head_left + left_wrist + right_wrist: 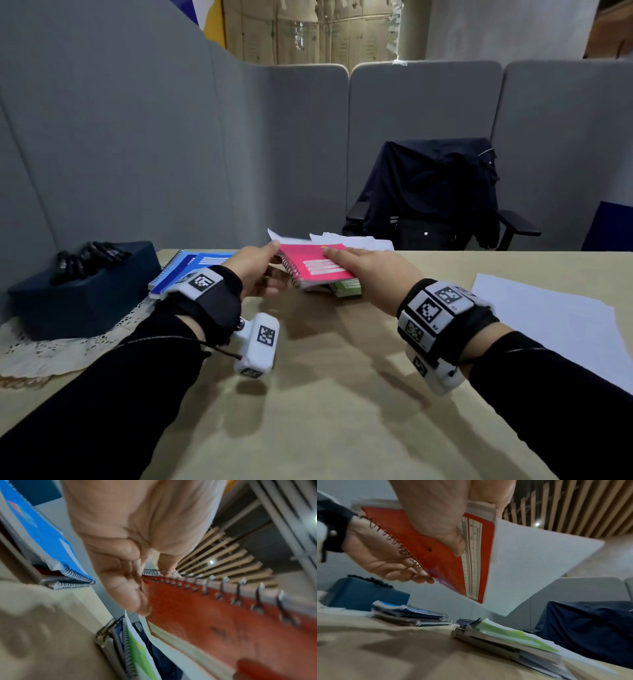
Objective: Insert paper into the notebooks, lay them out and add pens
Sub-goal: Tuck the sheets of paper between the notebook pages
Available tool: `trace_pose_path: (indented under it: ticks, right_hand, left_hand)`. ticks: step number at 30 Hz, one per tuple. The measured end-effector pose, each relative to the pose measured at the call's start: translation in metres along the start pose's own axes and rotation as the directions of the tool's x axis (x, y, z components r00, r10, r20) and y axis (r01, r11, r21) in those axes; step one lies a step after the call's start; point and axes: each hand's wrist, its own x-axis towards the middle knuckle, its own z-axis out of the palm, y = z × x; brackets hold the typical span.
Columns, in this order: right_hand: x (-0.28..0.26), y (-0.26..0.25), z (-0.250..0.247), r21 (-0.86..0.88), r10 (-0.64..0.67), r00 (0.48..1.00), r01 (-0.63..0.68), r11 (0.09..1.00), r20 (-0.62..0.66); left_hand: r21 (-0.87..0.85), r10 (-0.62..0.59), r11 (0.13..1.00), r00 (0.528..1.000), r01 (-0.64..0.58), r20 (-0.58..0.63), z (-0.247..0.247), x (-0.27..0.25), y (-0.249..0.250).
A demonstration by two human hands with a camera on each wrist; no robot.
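Both hands hold a pink-red spiral notebook (317,265) in the air above the table. My left hand (263,270) pinches its spiral edge, thumb on top. My right hand (346,263) grips the opposite side, fingers over the cover and thumb underneath (453,540). A white sheet of paper (530,568) sticks out of the notebook's far end. Directly below lies a stack of notebooks topped by a green one (347,287), with papers tucked in. A second stack, with a blue notebook (195,267) on top, lies to the left. Black pens (92,255) rest on a dark blue box (85,298).
Loose white sheets (548,325) lie at the table's right; more paper (359,241) lies at its far edge. The box stands on a lace doily (51,353). Grey partition panels enclose the desk, and a chair draped in dark cloth (438,192) stands beyond.
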Motion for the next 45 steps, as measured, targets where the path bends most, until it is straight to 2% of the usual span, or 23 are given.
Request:
trace_pose_path:
  ticks: [2, 3, 6, 8, 10, 12, 15, 17, 19, 21, 24, 26, 27, 29, 31, 36, 40, 42, 45]
  right_hand:
    - [0.009, 0.012, -0.005, -0.001, 0.065, 0.996, -0.065, 0.998, -0.056]
    - [0.014, 0.018, -0.007, 0.004, 0.098, 0.992, -0.098, 0.995, -0.075]
    - [0.031, 0.038, -0.017, 0.058, 0.202, 0.969, -0.195, 0.979, -0.143]
    - [0.044, 0.054, -0.026, 0.098, 0.270, 0.945, -0.256, 0.962, -0.183]
    - [0.058, 0.072, -0.038, 0.118, 0.324, 0.922, -0.305, 0.945, -0.211]
    - [0.073, 0.088, -0.050, 0.127, 0.363, 0.897, -0.342, 0.931, -0.253]
    - [0.091, 0.106, -0.055, 0.168, 0.409, 0.855, -0.374, 0.912, -0.318]
    - [0.099, 0.111, -0.048, 0.198, 0.424, 0.832, -0.376, 0.905, -0.359]
    - [0.103, 0.109, -0.033, 0.224, 0.406, 0.837, -0.344, 0.912, -0.367]
    - [0.104, 0.104, -0.005, 0.239, 0.351, 0.889, -0.286, 0.928, -0.296]
    - [0.105, 0.097, 0.046, 0.201, 0.288, 0.956, -0.270, 0.942, -0.064]
    - [0.101, 0.091, 0.068, 0.156, 0.249, 0.962, -0.265, 0.952, 0.112]
    - [0.098, 0.087, 0.075, 0.129, 0.224, 0.951, -0.255, 0.958, 0.213]
    - [0.092, 0.080, 0.081, 0.068, 0.189, 0.897, -0.235, 0.970, 0.400]
    - [0.087, 0.074, 0.081, 0.019, 0.199, 0.842, -0.240, 0.970, 0.502]
    - [0.084, 0.069, 0.081, -0.042, 0.244, 0.761, -0.274, 0.961, 0.601]
    - [0.085, 0.066, 0.082, -0.045, 0.219, 0.794, -0.236, 0.971, 0.567]
    - [0.084, 0.066, 0.083, -0.047, 0.233, 0.799, -0.249, 0.967, 0.554]
    - [0.086, 0.065, 0.079, 0.014, 0.249, 0.760, -0.322, 0.947, 0.600]
  left_hand:
    - [0.195, -0.011, 0.981, 1.000, 0.008, 0.016, 0.000, 0.001, -0.002]
    - [0.334, -0.019, 0.942, 1.000, 0.011, 0.020, -0.001, 0.001, -0.005]
    - [0.720, -0.090, 0.694, 0.994, 0.015, 0.066, 0.001, 0.002, -0.012]
    - [0.847, -0.162, 0.531, 0.983, 0.015, 0.083, 0.003, 0.004, -0.015]
    - [0.907, -0.211, 0.421, 0.974, 0.015, 0.081, 0.005, 0.006, -0.016]
    - [0.937, -0.240, 0.350, 0.967, 0.007, 0.083, 0.007, 0.010, -0.017]
    - [0.942, -0.278, 0.336, 0.957, 0.020, 0.079, 0.011, 0.015, -0.017]
    - [0.959, -0.282, 0.283, 0.955, -0.010, 0.093, 0.014, 0.017, -0.014]
    - [0.976, -0.286, 0.209, 0.951, -0.057, 0.116, 0.017, 0.018, -0.011]
    - [0.980, -0.297, 0.178, 0.944, -0.092, 0.142, 0.020, 0.019, -0.010]
    - [0.977, -0.266, 0.166, 0.948, -0.134, 0.176, 0.021, 0.021, -0.014]
    - [0.973, -0.257, 0.181, 0.948, -0.145, 0.189, 0.019, 0.020, -0.015]
    - [0.972, -0.263, 0.190, 0.946, -0.139, 0.187, 0.019, 0.018, -0.014]
    - [0.969, -0.270, 0.213, 0.945, -0.127, 0.183, 0.018, 0.016, -0.013]
    - [0.962, -0.269, 0.245, 0.945, -0.119, 0.186, 0.017, 0.018, -0.015]
    - [0.952, -0.280, 0.296, 0.947, -0.073, 0.160, 0.012, 0.019, -0.014]
    - [0.938, -0.267, 0.343, 0.952, -0.052, 0.151, 0.004, 0.019, -0.018]
    - [0.910, -0.207, 0.412, 0.969, -0.040, 0.136, -0.003, 0.023, -0.019]
    - [0.854, 0.012, 0.518, 0.999, -0.043, 0.043, -0.023, 0.030, -0.017]
